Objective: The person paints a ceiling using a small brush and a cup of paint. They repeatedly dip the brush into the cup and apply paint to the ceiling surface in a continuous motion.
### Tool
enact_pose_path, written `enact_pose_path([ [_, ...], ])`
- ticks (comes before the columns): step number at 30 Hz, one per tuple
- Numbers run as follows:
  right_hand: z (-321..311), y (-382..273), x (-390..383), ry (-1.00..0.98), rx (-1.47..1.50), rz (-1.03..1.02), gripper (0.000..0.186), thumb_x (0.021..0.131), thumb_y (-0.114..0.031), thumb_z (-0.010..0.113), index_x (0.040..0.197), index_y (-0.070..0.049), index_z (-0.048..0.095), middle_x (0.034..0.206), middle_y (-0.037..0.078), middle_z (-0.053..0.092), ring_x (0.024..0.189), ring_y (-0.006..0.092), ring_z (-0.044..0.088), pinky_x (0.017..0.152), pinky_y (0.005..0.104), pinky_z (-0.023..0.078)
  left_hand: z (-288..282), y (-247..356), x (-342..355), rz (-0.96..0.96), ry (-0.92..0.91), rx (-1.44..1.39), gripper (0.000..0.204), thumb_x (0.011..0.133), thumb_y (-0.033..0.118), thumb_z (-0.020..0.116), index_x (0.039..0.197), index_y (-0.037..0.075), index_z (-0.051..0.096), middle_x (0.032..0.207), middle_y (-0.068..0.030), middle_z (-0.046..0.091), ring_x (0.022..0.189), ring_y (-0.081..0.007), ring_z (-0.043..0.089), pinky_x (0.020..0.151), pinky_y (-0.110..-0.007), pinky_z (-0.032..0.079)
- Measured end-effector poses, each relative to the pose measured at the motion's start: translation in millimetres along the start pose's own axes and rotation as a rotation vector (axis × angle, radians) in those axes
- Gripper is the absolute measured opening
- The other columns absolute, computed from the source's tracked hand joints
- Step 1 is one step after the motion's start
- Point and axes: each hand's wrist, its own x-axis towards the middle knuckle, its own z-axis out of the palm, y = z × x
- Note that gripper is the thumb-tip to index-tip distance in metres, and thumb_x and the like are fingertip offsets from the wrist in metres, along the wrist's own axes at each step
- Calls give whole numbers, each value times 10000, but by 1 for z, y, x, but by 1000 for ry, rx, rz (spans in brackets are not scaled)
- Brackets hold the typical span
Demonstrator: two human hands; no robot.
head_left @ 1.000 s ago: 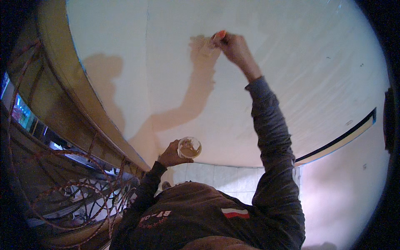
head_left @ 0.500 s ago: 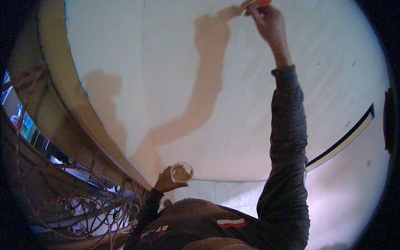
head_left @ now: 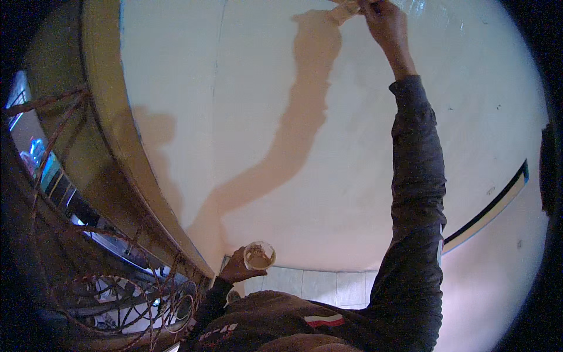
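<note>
My right hand is raised high against the pale wall, at the top edge of the view. Its fingers close round a paintbrush, whose light tan bristles point left; the rest of the brush is largely hidden or cut off. Low in the middle, my left hand grips a small round clear tub from its left side. Some beige, paint-like stuff lies inside the tub and smears its walls.
A tan frame edge runs down the left, next to twisted metal railing. Pale floor tiles show below the wall. At right is a dark-edged slot. Shadows of my arm and head fall on the wall.
My right hand and the paintbrush sit slightly further right and higher in the view. The orange handle no longer shows. The tub appears a little lower as the whole view has shifted.
</note>
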Motion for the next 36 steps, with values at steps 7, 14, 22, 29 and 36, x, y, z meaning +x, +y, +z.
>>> enact_pose_path([
  [7, 25, 15, -55, -214, -41, 66, 271, 995, -250, 609, 1043, -2, 705, 922, 101, 745, 801, 179, 713, 751, 322, 563, -11, 19, 5, 1, 29, 17, 998, 583, 553, 913, 1329, 22, 515, 1273, -204, 562, 1220, -360, 528, 1055, -469, 429],
  [14, 58, 39, -92, -466, -32, 166, 290, 992, -253, 620, 1020, 25, 697, 893, 99, 741, 802, 165, 710, 743, 318, 568, -12, 6, 9, 4, -44, 31, 983, 592, 550, 908, 1332, 27, 527, 1263, -202, 559, 1220, -358, 521, 1068, -467, 419],
  [22, 15, 16, -37, 103, -310, -2, 260, 959, -297, 641, 1002, -56, 727, 818, 132, 728, 761, 270, 722, 670, 366, 553, -15, 21, -1, -20, 34, -3, 930, 588, 466, 937, 1316, 45, 539, 1289, -172, 584, 1217, -336, 550, 1068, -437, 427],
  [29, 16, -11, -108, 200, -305, -132, 225, 894, -124, 704, 1118, -112, 723, 907, 99, 693, 782, 274, 649, 699, 374, 543, -21, 33, -3, 10, 27, 50, 913, 598, 453, 937, 1315, 51, 540, 1300, -166, 586, 1229, -335, 545, 1083, -433, 411],
  [36, 38, -4, -171, -109, -396, -260, 398, 848, -45, 706, 1241, -73, 654, 943, 98, 668, 878, 273, 602, 750, 391, 530, -24, 26, -3, -6, 24, 71, 930, 587, 464, 938, 1320, 57, 536, 1301, -170, 582, 1240, -353, 536, 1088, -443, 406],
])
